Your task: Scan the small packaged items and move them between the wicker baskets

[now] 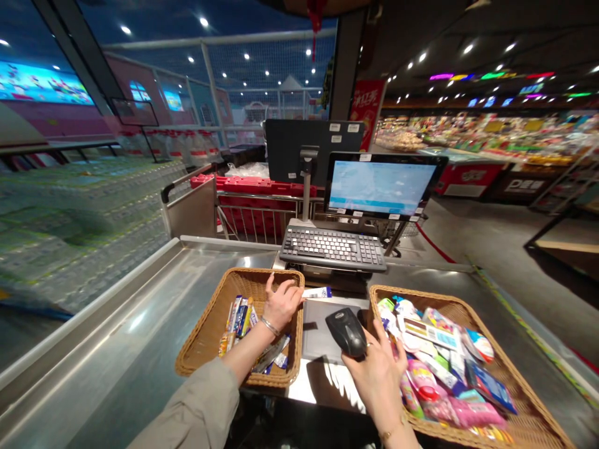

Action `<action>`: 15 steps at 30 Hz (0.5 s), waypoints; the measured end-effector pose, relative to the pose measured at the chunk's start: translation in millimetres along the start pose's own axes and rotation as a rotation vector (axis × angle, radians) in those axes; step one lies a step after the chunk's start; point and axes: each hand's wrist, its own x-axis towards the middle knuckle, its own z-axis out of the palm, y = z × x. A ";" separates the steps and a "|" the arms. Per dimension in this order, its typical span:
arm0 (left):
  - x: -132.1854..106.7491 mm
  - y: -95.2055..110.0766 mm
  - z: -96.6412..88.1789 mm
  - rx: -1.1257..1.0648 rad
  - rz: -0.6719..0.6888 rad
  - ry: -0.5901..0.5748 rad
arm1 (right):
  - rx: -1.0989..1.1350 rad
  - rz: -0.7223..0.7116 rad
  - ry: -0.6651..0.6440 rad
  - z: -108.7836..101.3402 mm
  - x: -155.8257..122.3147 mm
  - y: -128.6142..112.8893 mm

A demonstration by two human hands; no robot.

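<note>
My left hand (281,304) is over the right side of the left wicker basket (201,324), pinching a slim white packet with blue ends (317,292) that sticks out past the rim. Below that hand, several candy bars and wrapped sticks (241,315) lie in the basket. My right hand (374,368) grips a black barcode scanner (347,330), whose head points up and left between the two baskets. The scanner's handle is mostly hidden by the palm. Close beside the right hand, another wicker basket (528,380) is heaped with colourful packaged snacks and sweets (440,355).
Behind the baskets stand a keyboard (334,246), a lit screen (381,187) and a second monitor seen from its back (313,146). The metal counter (126,337) runs along the left. Shrink-wrapped bottles (70,218) are stacked beyond it, and a trolley (253,212) stands behind.
</note>
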 end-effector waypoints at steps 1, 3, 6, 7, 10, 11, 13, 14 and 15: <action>0.4 0.8 -0.1 0.001 -0.001 0.003 | 0.000 0.003 0.003 -0.3 0.2 -1.0; 0.6 2.2 0.0 0.004 -0.002 0.006 | 0.004 0.000 0.006 -1.1 0.5 -2.9; -0.1 3.4 0.8 -0.005 -0.008 -0.001 | 0.012 -0.014 0.001 -2.6 0.2 -4.5; -0.5 3.7 1.3 -0.012 -0.012 -0.005 | 0.014 -0.018 -0.002 -3.1 0.0 -4.7; -2.2 4.3 2.9 -0.032 -0.020 -0.016 | 0.020 -0.029 -0.021 -4.0 -0.7 -4.1; -2.7 4.5 3.5 -0.036 -0.021 -0.019 | 0.022 -0.033 -0.027 -4.2 -0.8 -3.9; -3.2 5.0 4.1 -0.039 -0.026 -0.027 | 0.027 -0.037 -0.034 -4.6 -0.8 -3.8; -3.1 5.4 4.1 -0.039 -0.028 -0.029 | 0.029 -0.038 -0.036 -4.9 -0.8 -4.1; -2.8 5.7 3.9 -0.038 -0.029 -0.029 | 0.031 -0.039 -0.039 -5.2 -0.6 -4.5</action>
